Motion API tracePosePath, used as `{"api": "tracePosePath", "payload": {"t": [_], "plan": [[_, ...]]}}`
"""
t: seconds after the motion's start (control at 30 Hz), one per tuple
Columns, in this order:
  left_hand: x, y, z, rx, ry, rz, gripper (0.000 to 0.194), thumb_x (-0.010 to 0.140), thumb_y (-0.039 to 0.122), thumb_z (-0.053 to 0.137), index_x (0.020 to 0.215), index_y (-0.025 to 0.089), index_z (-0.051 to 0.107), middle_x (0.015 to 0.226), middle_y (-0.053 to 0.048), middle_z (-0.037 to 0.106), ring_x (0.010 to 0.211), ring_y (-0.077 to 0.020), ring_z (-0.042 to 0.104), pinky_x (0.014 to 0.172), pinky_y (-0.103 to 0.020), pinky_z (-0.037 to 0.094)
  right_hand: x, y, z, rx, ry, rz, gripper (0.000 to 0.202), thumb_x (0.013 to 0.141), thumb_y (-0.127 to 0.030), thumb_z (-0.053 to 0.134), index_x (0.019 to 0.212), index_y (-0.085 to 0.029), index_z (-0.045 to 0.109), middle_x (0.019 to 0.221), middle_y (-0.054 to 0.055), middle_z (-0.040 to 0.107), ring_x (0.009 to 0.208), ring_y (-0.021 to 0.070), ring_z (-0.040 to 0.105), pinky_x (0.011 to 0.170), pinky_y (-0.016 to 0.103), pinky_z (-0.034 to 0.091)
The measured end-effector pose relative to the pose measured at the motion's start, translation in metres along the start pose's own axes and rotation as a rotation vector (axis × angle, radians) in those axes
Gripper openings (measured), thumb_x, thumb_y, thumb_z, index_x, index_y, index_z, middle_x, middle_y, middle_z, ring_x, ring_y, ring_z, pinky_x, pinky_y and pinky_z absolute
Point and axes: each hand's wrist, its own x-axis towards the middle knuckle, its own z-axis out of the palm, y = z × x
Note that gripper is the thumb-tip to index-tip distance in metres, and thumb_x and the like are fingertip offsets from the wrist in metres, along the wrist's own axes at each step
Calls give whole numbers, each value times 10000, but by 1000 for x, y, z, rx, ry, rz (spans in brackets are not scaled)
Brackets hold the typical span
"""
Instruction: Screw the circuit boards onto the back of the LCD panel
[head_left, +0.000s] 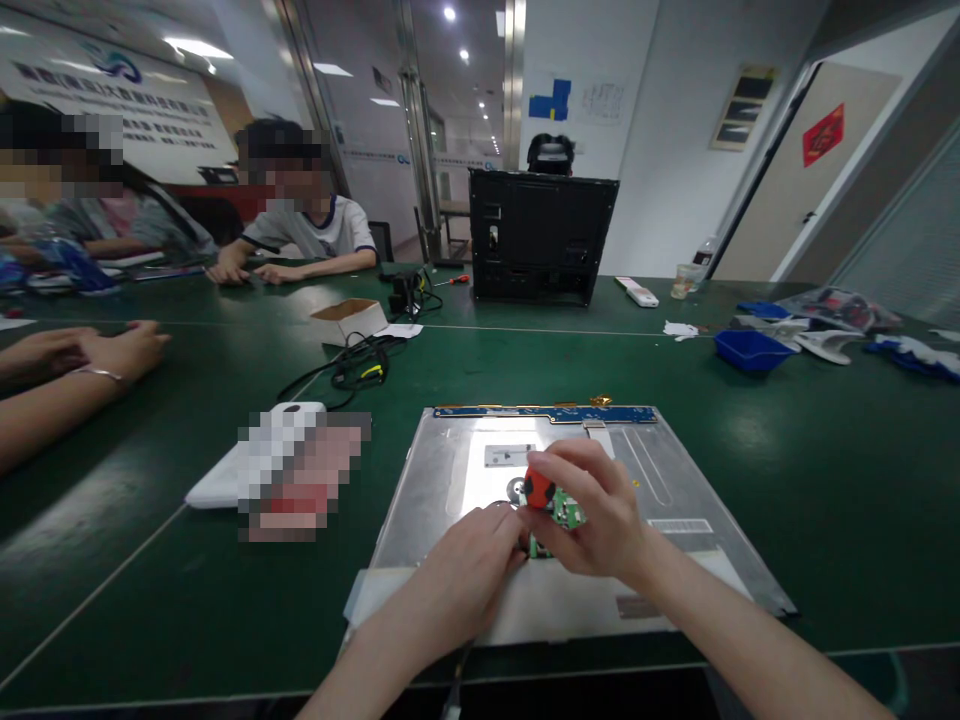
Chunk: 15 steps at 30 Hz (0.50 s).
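Note:
A flat metal display panel [427,480] lies on the green table in front of me, with a blue circuit strip [510,413] along its far edge. Around the red and black handle of a screwdriver [538,482], the fingers of my right hand [592,510] are closed. A small green circuit board [568,514] shows partly beneath that hand. My left hand [480,555] rests low at the board's left side, fingers bent together; what they hold, if anything, is hidden. The screwdriver's tip is out of sight.
Beyond the panel stands a black monitor housing [544,235]. Black cables [360,365] and an open cardboard box [349,322] lie left of centre, a white device [247,460] nearer. A blue tray [752,350] is at right. Other people sit at left and behind the housing.

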Motion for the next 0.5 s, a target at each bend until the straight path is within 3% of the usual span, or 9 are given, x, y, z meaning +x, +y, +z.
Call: {"api": "tracePosePath", "payload": {"t": [0.33,0.5], "plan": [[1,6,-8,11,-44,-35,145,929,156,438,1038,164,532,1086,-118,642,976,-262,611,872,-423,509,3,-2,-2,25,-30,-30,508,834,-143,498,1339,-105,464,1034,109,688,927,197,671,718,297,596],[-1,6,-7,18,21,1,154,904,139,442,1024,177,531,1069,-103,650,956,-258,618,852,-409,515,3,-2,-2,24,3,-53,473,852,-211,577,1308,-116,492,974,96,669,889,198,656,683,294,588]]}}
